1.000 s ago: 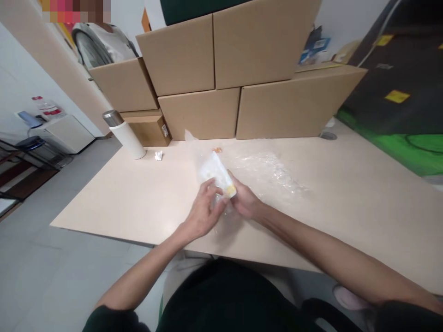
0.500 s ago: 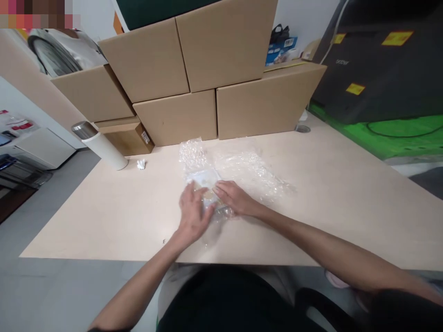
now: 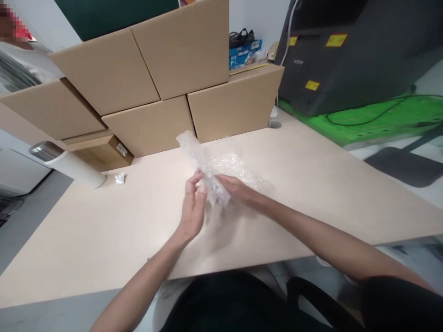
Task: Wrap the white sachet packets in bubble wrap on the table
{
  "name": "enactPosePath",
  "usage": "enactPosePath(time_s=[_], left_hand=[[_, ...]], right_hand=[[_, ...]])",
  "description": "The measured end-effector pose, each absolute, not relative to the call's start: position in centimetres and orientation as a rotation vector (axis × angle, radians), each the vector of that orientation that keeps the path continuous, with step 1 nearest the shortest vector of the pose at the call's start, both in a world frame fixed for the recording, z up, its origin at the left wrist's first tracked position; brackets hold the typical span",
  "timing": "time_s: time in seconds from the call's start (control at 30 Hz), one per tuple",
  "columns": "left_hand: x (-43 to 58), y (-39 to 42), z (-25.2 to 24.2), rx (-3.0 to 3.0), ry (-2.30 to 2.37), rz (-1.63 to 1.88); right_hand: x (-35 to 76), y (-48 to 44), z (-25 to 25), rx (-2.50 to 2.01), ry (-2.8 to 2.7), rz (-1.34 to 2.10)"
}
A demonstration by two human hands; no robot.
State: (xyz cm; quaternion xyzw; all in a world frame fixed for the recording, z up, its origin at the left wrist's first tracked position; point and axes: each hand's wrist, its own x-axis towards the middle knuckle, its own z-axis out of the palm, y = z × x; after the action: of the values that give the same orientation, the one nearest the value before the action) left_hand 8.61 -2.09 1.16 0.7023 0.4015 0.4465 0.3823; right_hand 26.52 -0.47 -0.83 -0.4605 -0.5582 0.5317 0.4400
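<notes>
Between my hands a clear bubble-wrap bundle [image 3: 215, 186] stands tilted on edge above the table, with one loose end sticking up toward the boxes. My left hand [image 3: 194, 205] presses its fingers and thumb against the left side of the bundle. On the other side my right hand [image 3: 238, 188] grips it, its fingertips partly hidden behind the plastic. The thing inside the wrap cannot be made out now. More bubble wrap [image 3: 238, 166] lies spread on the table just behind my right hand.
Cardboard boxes [image 3: 148, 124] are stacked along the back of the table [image 3: 138, 230]. At the left stand a tilted-looking white bottle [image 3: 74, 168] and a crumpled tissue [image 3: 119, 178]. A dark printer [image 3: 332, 60] sits on a green surface [image 3: 387, 117] at right. A person [image 3: 38, 62] is at upper left.
The wrapped thing lay flat under both hands, pale and flat; now it is lifted and turned on edge between them. The view has swung to the right.
</notes>
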Motion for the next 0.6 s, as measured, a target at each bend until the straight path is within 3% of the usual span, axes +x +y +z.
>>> enactPosePath(time_s=[0.3, 0.6], left_hand=[[15.3, 1.3, -3.1, 2.455, 1.049, 0.468], [15.9, 1.6, -3.7, 2.648, 1.105, 0.308]], right_hand=[[35.1, 0.3, -2.0, -1.576, -1.385, 0.604], [33.3, 4.6, -0.8, -1.748, -1.194, 0.968]])
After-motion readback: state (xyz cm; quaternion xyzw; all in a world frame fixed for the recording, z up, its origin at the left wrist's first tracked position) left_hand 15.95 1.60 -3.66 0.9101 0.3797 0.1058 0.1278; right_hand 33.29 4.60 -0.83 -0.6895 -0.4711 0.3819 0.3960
